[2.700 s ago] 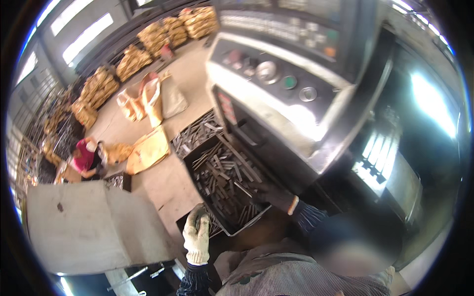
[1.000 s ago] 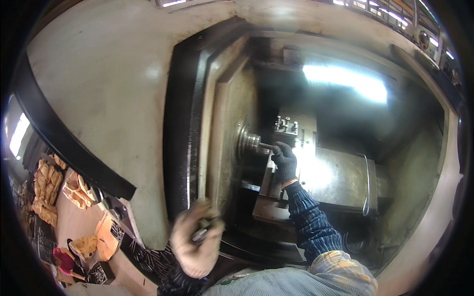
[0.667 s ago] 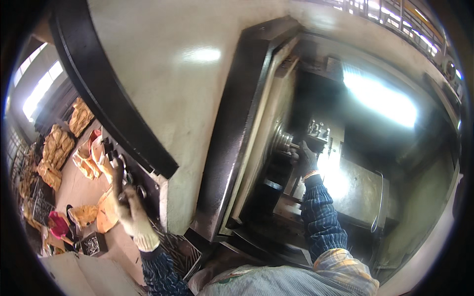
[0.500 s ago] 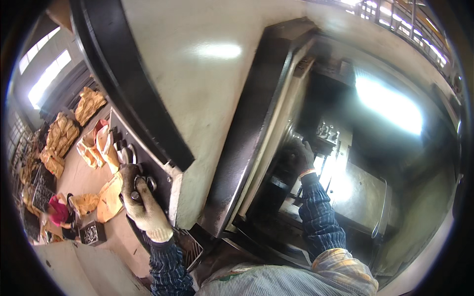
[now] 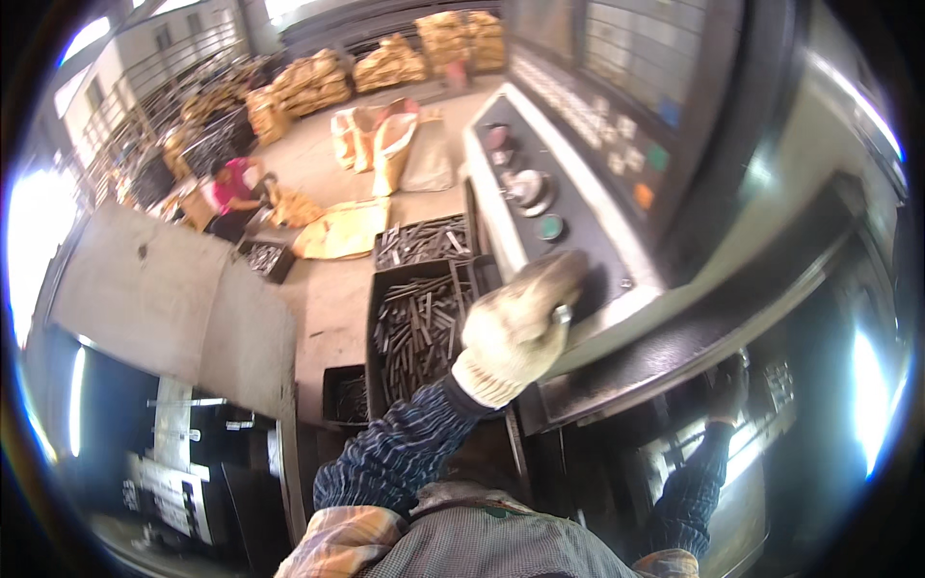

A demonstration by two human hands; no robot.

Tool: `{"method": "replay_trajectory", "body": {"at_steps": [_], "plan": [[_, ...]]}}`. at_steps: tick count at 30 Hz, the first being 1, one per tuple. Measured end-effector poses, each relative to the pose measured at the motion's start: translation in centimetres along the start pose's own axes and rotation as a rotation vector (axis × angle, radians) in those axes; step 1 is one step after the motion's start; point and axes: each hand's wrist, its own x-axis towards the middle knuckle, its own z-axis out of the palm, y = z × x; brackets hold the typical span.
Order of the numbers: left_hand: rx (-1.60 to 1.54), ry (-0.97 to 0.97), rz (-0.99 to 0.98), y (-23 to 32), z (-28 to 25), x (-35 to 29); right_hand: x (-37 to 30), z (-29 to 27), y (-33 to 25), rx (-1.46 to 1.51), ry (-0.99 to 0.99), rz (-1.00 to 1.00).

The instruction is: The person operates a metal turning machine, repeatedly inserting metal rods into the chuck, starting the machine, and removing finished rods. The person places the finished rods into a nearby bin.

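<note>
My left hand (image 5: 520, 323), in a cream knitted glove, is closed at the near end of a machine's control panel (image 5: 602, 265). The shiny end of a small metal piece (image 5: 563, 313) shows beside its thumb; the rest is hidden in the glove. Just beyond the fingers are a green button (image 5: 549, 227) and a pale round knob (image 5: 527, 190). My right hand (image 5: 729, 393), gloved and in shadow, reaches into the machine's interior past the dark door edge (image 5: 674, 361). Near it sits a cluster of metal fittings (image 5: 779, 382). Its fingers are too dark and blurred to read.
Dark bins of metal bars (image 5: 419, 332) stand left of the panel. A second machine's grey cover (image 5: 145, 289) rises at left. Beyond, a person in a pink top (image 5: 231, 188) crouches by a small box of parts (image 5: 265, 258). Stacked tan sacks (image 5: 390, 63) line the back.
My view has swung left, bringing the panel, bins and second machine into sight. The left hand remains by the panel, now at its near end. My right hand is still inside the machine.
</note>
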Motion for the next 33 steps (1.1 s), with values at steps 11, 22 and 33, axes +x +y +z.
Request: {"method": "replay_trajectory", "body": {"at_steps": [11,22,33], "plan": [[-0.282,-0.265,-0.265,-0.7,-9.3,-7.9,-0.4,-3.0,1.7,0.49,0.269,0.183],[-0.117,-0.037,-0.434,-3.8,-28.9,-16.8,-10.7,-0.1,-46.2,1.019,-0.358,-0.009],[-0.54,0.578,-0.784,-0.2,-49.1,-27.8,-32.2,-0.1,-81.8,1.291,-1.872,-0.447]]}}
